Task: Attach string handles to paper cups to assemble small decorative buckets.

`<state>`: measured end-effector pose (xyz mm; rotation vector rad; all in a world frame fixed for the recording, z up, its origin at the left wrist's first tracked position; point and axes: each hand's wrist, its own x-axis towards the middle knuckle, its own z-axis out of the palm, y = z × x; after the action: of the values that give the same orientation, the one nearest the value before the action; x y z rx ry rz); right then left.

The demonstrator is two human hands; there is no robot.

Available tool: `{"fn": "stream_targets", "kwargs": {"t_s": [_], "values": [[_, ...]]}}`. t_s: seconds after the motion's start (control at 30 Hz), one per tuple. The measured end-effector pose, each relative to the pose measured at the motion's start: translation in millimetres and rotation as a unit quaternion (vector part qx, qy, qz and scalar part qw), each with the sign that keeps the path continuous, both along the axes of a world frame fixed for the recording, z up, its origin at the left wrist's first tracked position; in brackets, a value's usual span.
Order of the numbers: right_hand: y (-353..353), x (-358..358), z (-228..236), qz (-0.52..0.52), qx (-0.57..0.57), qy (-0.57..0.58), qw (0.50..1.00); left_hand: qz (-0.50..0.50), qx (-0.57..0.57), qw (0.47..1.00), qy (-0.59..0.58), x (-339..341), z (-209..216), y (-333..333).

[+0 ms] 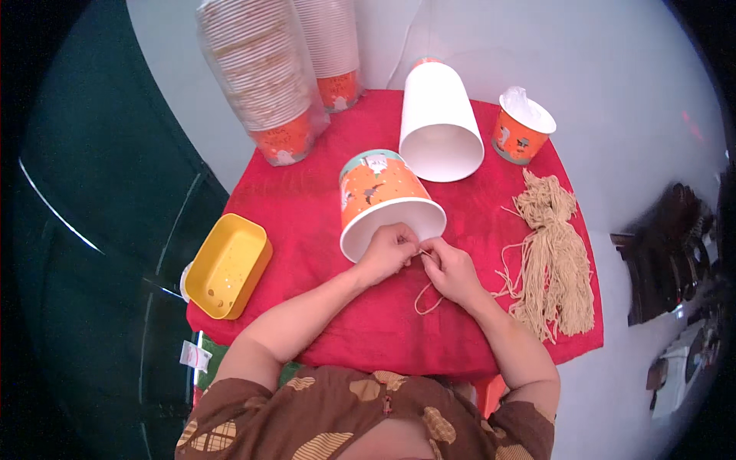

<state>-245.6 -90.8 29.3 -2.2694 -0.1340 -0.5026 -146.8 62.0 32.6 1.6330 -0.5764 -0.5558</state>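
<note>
1. We judge the step in hand as working a tan strand (416, 305) in front of the orange paper bucket (379, 184), which lies sideways in the middle of the red cloth (314, 238), mouth toward us.
2. Our left hand (389, 253) and right hand (452, 272) both pinch this strand, fingertips together; its loop hangs on the near side.
3. The next move, we think, calls for a steady pinch and gentle pull.
4. Whether a knot exists, we cannot tell; fingers hide it. Far left, the cup stacks (257, 69) are cut off.
</note>
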Motion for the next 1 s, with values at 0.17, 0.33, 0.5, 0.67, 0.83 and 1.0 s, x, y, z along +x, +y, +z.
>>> {"fn": "stream_targets", "kwargs": {"t_s": [0.17,0.33,0.5,0.67,0.83,1.0], "values": [[-1,3,0,-0.019,0.024,-0.008,0.999,-0.007,-0.007,1.000,0.029,2,3,-2],[1,2,-1,-0.027,0.018,-0.022,0.999,-0.011,-0.009,1.000,0.027,2,-2,1],[0,2,-4,-0.042,0.011,-0.037,0.998,-0.001,-0.025,0.998,0.051,-1,0,0],[3,3,-5,-0.052,-0.007,-0.060,0.997,-0.006,-0.012,0.998,0.053,-3,4,0],[5,5,-5,-0.050,0.018,-0.077,0.996,-0.003,-0.007,0.999,0.043,-3,7,-1],[9,7,-8,-0.070,-0.009,-0.076,0.995,-0.006,-0.018,1.000,-0.018,-2,-1,-1]]}}
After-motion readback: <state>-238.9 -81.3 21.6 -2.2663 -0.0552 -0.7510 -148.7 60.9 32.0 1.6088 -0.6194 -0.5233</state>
